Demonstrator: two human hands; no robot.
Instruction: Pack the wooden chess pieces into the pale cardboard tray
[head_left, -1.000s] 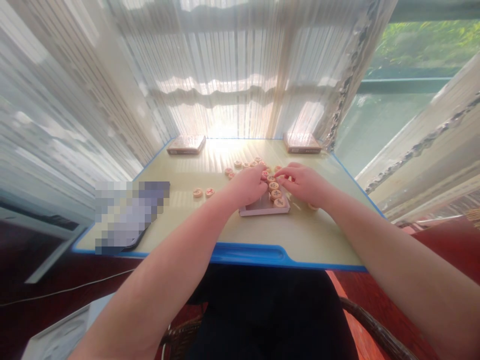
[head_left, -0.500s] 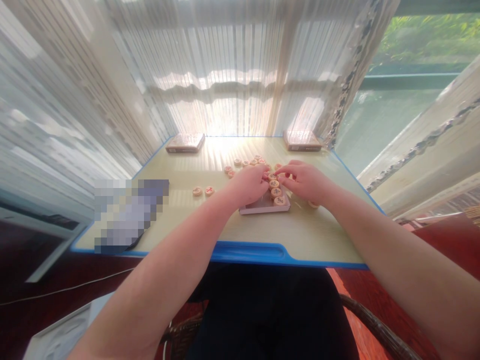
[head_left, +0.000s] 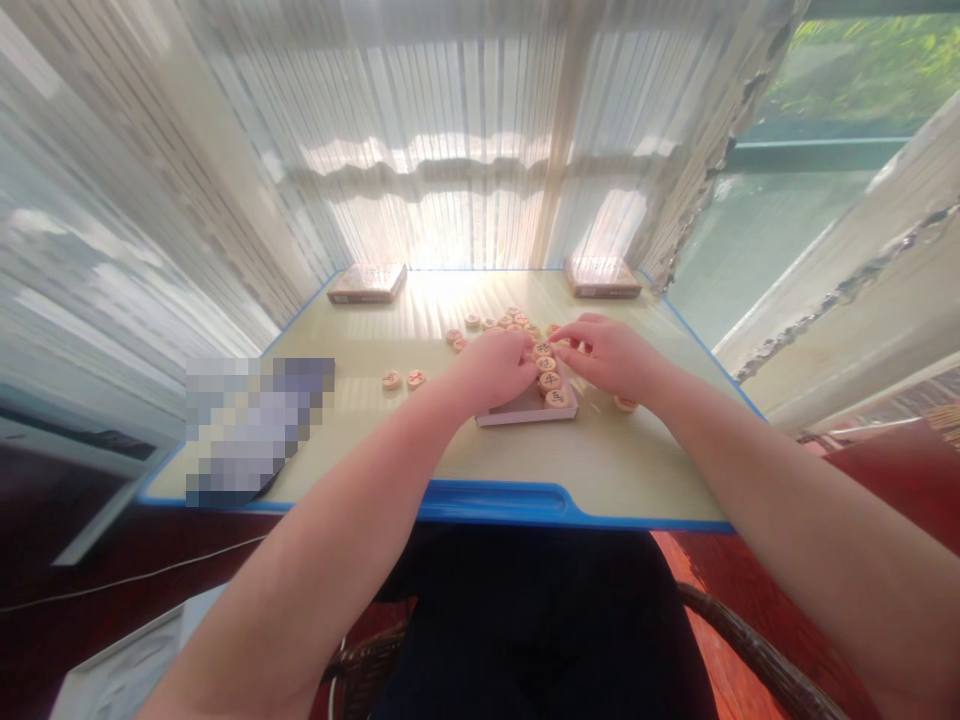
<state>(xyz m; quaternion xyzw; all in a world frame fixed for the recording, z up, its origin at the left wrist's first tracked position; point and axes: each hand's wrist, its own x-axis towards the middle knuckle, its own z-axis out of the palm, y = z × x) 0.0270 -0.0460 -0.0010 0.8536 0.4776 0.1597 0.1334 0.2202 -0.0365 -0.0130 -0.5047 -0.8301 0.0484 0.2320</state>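
Row of round pieces (head_left: 550, 381) at the right side of the shallow box (head_left: 525, 417), on the tabletop (head_left: 637, 470). My left hand (head_left: 495, 372): fingers curled, grip hidden. My right hand (head_left: 615, 357): fingers part-open, by the far piece. Risk: uneven sideways pressure could skew the row.

sheer curtains (head_left: 450, 110), backlit | red floor (head_left: 922, 590), seemingly wood | greenery (head_left: 877, 70) outside

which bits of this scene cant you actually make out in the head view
- Left hand: fingertips hidden behind the hand, so any grip is unclear.
- Tray: part of its inside, covered by that hand.
- Piled discs: markings too small and blurred.
- Pixelated object: masked by blocks.
- White box: cut off by the bottom edge.
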